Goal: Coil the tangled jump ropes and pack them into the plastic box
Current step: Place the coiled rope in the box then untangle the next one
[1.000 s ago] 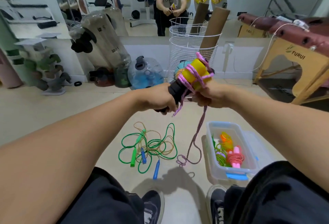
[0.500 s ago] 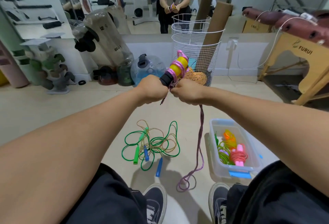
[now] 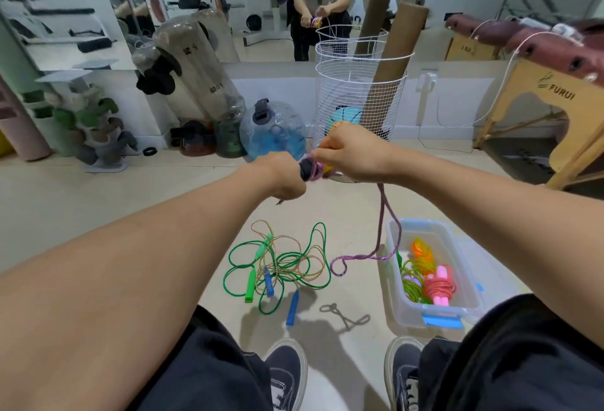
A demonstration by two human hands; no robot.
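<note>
My left hand grips the black end of a jump-rope handle with purple rope wound round it. My right hand covers the handle's yellow part and pinches the purple rope, whose free length hangs down in a loop above the floor, beside the box. On the floor lies a tangle of a green rope and a beige rope with blue handles. The clear plastic box at the right holds coiled green, orange and pink ropes.
A white wire basket with cardboard tubes stands straight ahead by the mirror wall. Water jugs and dumbbells line the left. A wooden massage table is at the right. My shoes are at the bottom.
The handle has tipped from upright to lying level between my hands. My right hand has risen over its yellow part. The hanging rope tail has lifted off the floor and swung toward the box.
</note>
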